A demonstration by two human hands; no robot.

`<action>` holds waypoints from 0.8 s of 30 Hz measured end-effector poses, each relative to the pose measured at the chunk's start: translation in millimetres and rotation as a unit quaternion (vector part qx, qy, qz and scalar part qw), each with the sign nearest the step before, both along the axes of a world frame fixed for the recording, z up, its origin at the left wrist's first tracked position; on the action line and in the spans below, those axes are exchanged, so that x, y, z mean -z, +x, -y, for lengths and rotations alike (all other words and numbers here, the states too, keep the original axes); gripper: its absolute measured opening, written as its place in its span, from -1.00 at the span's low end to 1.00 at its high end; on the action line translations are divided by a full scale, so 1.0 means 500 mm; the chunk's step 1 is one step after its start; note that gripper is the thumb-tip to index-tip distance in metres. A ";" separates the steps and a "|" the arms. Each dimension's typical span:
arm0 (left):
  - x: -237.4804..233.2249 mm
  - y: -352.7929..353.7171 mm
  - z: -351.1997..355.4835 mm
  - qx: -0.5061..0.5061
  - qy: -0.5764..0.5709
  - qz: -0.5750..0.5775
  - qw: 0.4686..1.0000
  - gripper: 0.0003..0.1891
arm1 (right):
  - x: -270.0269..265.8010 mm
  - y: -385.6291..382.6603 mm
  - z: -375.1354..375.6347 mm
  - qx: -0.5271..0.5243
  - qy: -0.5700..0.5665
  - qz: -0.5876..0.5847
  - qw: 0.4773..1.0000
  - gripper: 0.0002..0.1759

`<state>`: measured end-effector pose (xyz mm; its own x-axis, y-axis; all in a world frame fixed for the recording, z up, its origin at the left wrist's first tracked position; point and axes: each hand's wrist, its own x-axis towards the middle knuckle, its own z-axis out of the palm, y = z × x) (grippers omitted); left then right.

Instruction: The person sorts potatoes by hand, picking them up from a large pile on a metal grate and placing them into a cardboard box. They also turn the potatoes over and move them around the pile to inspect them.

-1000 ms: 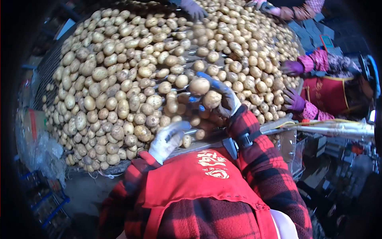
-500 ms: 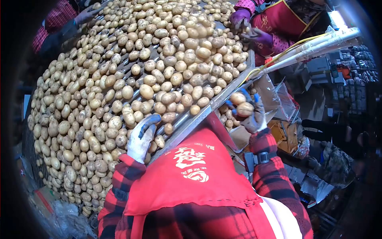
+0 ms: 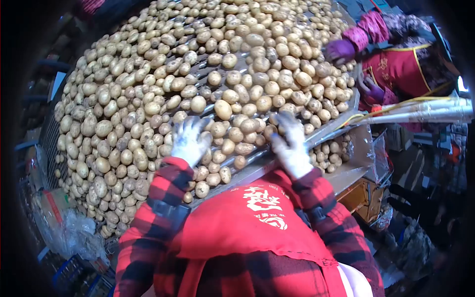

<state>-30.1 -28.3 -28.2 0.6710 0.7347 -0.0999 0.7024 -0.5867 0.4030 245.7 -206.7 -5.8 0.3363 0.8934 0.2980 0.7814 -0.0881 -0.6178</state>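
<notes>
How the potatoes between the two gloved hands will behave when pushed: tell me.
The potatoes are rounded, so a push would probably set them rolling. They lie crowded against one another, so nudging one would likely shift its neighbours. Their full, firm-looking shapes suggest they would stay stiff rather than sag when lifted.

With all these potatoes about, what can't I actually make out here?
- Left hand: head view, palm hidden by the hand's own back.
- Right hand: head view, blurred at its tips, so any grip is unclear.
- Whatever lies beneath the top potatoes: head view, covered by them.
- Pink sleeve, top left: head view, cut off by the upper edge.
- Smallest lettering on the wearer's apron: head view, too small.
</notes>
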 end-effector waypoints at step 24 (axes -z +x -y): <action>-0.092 -0.138 0.058 -0.059 0.226 -0.019 0.972 -0.63 | -0.060 -0.002 -0.233 -0.343 -0.110 0.221 0.906 -0.25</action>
